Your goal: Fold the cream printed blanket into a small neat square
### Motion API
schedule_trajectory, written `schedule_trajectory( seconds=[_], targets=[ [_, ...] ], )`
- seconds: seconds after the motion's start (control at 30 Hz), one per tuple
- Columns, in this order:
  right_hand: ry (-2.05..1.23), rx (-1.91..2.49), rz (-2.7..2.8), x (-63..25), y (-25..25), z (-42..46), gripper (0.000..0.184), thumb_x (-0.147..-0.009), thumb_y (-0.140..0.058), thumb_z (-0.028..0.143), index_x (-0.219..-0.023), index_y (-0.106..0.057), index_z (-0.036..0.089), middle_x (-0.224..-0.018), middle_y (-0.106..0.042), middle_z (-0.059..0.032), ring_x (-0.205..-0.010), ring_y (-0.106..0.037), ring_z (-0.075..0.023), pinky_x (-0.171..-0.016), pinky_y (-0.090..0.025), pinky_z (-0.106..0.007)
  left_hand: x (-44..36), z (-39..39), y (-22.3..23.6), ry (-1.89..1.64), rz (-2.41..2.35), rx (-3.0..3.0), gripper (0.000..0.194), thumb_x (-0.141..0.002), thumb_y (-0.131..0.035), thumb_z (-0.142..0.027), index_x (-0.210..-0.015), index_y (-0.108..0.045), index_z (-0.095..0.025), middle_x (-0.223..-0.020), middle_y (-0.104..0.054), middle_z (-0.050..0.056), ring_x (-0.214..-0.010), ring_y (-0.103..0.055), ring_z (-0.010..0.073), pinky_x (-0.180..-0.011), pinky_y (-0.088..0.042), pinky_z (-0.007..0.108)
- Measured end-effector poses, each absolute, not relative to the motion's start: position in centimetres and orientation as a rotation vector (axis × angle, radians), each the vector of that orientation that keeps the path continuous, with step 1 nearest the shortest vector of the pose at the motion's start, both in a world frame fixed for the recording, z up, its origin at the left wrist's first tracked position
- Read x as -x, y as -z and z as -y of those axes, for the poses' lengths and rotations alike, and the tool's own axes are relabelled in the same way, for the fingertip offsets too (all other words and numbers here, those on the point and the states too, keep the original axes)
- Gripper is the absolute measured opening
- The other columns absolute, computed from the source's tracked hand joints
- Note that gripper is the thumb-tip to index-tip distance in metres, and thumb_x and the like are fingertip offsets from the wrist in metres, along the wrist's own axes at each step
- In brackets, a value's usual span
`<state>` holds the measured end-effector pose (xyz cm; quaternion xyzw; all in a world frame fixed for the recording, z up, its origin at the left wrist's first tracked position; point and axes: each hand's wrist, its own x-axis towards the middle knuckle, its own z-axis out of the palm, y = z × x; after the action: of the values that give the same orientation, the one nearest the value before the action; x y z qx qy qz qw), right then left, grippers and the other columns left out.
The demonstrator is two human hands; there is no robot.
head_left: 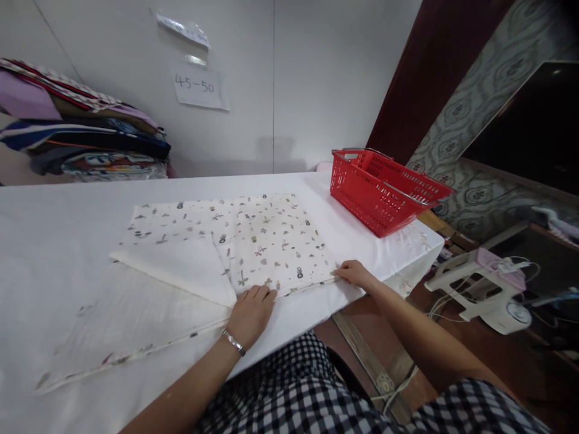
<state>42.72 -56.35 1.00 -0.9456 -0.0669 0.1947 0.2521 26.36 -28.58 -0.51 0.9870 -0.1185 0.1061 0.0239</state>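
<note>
A white cloth point(271, 241) with a small scattered print lies partly folded on the table. Its right part is doubled over, print side up. On the left, a plain inner layer point(167, 313) shows, with one flap turned back at a slant. My left hand point(252, 314), a bracelet at its wrist, is closed on the cloth's near edge, where the flap meets the folded part; its fingertips are partly hidden. At the near right corner, my right hand point(355, 273) pinches the cloth between thumb and fingers.
A red plastic basket point(380, 196) with metal handles stands on the table's far right. Folded fabrics point(85, 132) are stacked at the back left. Beyond the table's right end are a white and pink stool point(484, 271) and loose cables. A white wall closes off the back.
</note>
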Motion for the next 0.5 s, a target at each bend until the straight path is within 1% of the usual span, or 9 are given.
schedule_trajectory(
  seconds=[0.1,0.2,0.3,0.4,0.5],
  targets=[
    [-0.563,2.649,0.205,-42.7,-1.4,56.2,0.029,-0.073,-0.057,0.04,-0.059,-0.059,0.015,-0.041,-0.049,0.0021,-0.044,-0.045,-0.0095,-0.047,-0.031,-0.021,-26.4,28.5,0.7,-0.337,0.359,-3.026,0.024,-0.086,-0.042,-0.017,-0.105,-0.058,-0.019,-0.094,-0.058,0.006,-0.089,-0.048,0.0205,-0.076,-0.04,0.035],
    [-0.56,2.723,0.254,-42.5,-1.8,55.8,0.03,-0.073,-0.057,0.042,-0.06,-0.059,0.015,-0.043,-0.053,-0.0002,-0.045,-0.048,-0.011,-0.049,-0.031,-0.022,-26.3,28.7,0.8,-0.338,0.332,-2.998,0.022,-0.086,-0.043,-0.017,-0.102,-0.058,-0.02,-0.092,-0.057,0.005,-0.087,-0.048,0.0199,-0.075,-0.039,0.035],
    [-0.596,2.764,0.332,-42.1,-1.8,55.8,0.034,-0.078,-0.051,0.042,-0.058,-0.057,0.015,-0.045,-0.054,-0.0027,-0.045,-0.049,-0.0124,-0.049,-0.031,-0.024,-26.0,29.1,0.7,-0.31,0.304,-2.988,0.018,-0.085,-0.045,-0.017,-0.098,-0.057,-0.02,-0.091,-0.057,0.005,-0.087,-0.048,0.0192,-0.075,-0.038,0.034],
    [-0.669,2.777,0.365,-42.2,-0.8,56.3,0.038,-0.081,-0.042,0.044,-0.057,-0.054,0.017,-0.046,-0.055,-0.0028,-0.045,-0.05,-0.0133,-0.048,-0.031,-0.024,-25.7,29.3,0.5,-0.284,0.305,-2.988,0.015,-0.086,-0.044,-0.02,-0.096,-0.055,-0.02,-0.092,-0.056,0.004,-0.088,-0.047,0.0191,-0.075,-0.038,0.034],
    [-0.668,2.756,0.36,-42.8,0.7,57.1,0.039,-0.08,-0.039,0.047,-0.057,-0.052,0.018,-0.047,-0.055,-0.004,-0.048,-0.052,-0.0154,-0.048,-0.032,-0.025,-25.3,28.7,0.3,-0.27,0.331,-2.993,0.014,-0.087,-0.045,-0.023,-0.098,-0.053,-0.02,-0.093,-0.056,0.003,-0.09,-0.047,0.0186,-0.077,-0.038,0.034]
  ],
)
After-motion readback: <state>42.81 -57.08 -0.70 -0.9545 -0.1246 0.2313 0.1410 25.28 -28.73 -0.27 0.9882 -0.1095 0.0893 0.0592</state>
